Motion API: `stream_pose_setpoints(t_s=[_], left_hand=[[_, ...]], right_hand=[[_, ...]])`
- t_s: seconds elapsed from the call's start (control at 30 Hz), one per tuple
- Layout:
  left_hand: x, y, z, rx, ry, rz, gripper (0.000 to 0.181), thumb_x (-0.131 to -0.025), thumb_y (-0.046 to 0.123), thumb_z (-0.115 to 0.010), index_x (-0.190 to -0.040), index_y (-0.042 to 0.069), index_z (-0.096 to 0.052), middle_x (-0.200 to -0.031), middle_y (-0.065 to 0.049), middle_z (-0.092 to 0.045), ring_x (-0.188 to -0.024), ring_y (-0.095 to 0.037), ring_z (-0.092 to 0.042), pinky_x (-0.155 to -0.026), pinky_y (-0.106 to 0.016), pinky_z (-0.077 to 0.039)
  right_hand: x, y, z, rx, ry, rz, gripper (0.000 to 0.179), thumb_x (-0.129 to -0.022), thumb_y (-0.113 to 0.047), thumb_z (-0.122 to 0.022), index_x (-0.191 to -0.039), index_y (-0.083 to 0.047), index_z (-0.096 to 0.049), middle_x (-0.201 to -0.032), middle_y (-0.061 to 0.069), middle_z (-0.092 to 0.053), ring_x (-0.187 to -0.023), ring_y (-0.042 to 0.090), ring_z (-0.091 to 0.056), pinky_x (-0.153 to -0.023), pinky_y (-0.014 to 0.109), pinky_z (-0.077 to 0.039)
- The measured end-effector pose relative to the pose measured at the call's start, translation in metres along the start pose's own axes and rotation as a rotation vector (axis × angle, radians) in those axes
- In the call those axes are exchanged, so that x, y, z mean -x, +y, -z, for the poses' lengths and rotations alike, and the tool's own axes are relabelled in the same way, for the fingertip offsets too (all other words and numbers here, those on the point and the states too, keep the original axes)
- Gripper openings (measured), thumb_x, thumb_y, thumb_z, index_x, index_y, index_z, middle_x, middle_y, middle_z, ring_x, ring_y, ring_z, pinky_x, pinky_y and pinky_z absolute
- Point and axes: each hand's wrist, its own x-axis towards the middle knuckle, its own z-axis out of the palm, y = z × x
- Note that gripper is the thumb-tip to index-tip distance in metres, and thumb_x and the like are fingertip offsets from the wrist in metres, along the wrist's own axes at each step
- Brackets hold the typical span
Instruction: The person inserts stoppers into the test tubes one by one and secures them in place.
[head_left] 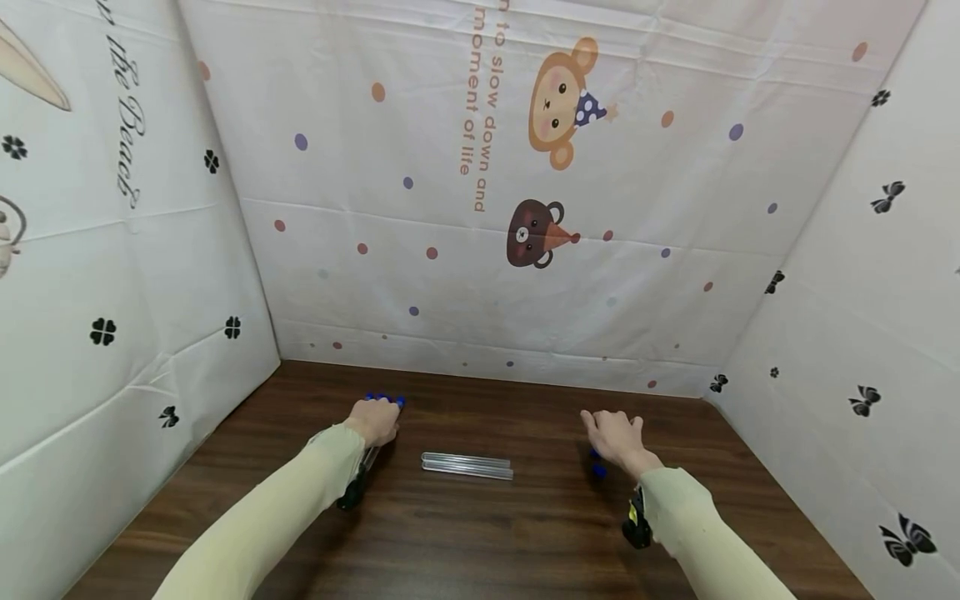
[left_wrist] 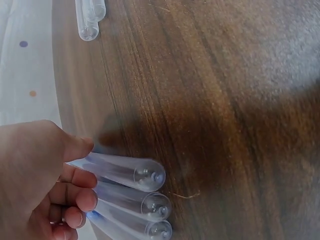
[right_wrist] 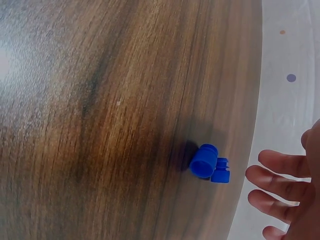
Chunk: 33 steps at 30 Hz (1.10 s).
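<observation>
My left hand (left_wrist: 35,175) has its thumb and a curled finger on the two sides of one clear tube (left_wrist: 122,170), pinching it, though the palm side of my hand hides just how tight that is. The tube points its round end at me, and its other end goes out of sight behind my thumb. Two more tubes (left_wrist: 132,199) lie right beside it, and the lowest one is cut by the bottom edge of my left wrist view. From above, my hand covers most of these tubes, and only little bits of their blue tops (head_left: 401,402) poke out past my knuckles. My right hand (head_left: 617,437) is let go, with its fingers loose and spread over the table (head_left: 525,533). In my right wrist view, part of that hand is cut off at the side. Near its fingers, but apart from them, are two blue caps (right_wrist: 202,162), and one sits partly behind the other, so I cannot tell if they touch. Between my hands lies a little bunch of clear tubes (head_left: 467,465); they are so see-through that I can't count them well. Behind it all hangs a white cloth (head_left: 465,283) with a brown bear (head_left: 528,234) on it, and its words (head_left: 480,108) run off the top.
</observation>
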Motion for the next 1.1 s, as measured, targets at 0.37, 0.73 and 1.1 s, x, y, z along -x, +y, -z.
stream_pose_setpoints(t_s=[0.37,0.73,1.1], left_hand=[[-0.001,0.0,-0.003,-0.098,0.058,-0.046,0.02,-0.092,0.021,-0.063,-0.083,0.003,-0.067,-0.081,-0.013,-0.067,-0.07,-0.026,-0.064,-0.069,-0.046,-0.056],[-0.008,0.033,0.007,-0.084,0.185,-0.254,0.022,-0.093,0.019,-0.062,-0.106,0.002,-0.064,-0.1,-0.013,-0.068,-0.093,-0.03,-0.062,-0.081,-0.044,-0.053],[-0.008,0.079,0.013,0.209,-0.066,-0.522,0.012,-0.092,0.015,-0.064,-0.098,0.01,-0.073,-0.091,0.0,-0.072,-0.072,-0.007,-0.064,-0.065,-0.023,-0.052]], right_hand=[[0.001,0.006,-0.003,0.043,-0.024,0.016,0.044,-0.103,-0.029,-0.039,-0.12,0.004,-0.062,-0.118,0.025,-0.065,-0.109,0.045,-0.059,-0.091,0.066,-0.037],[0.001,0.018,0.0,0.071,-0.119,-0.008,0.033,-0.093,-0.026,-0.061,-0.107,0.003,-0.066,-0.095,0.017,-0.069,-0.082,0.03,-0.066,-0.074,0.053,-0.05],[0.0,0.014,-0.004,-0.013,-0.197,0.035,0.032,-0.087,-0.014,-0.068,-0.114,0.002,-0.066,-0.109,0.02,-0.069,-0.099,0.035,-0.066,-0.081,0.049,-0.053]])
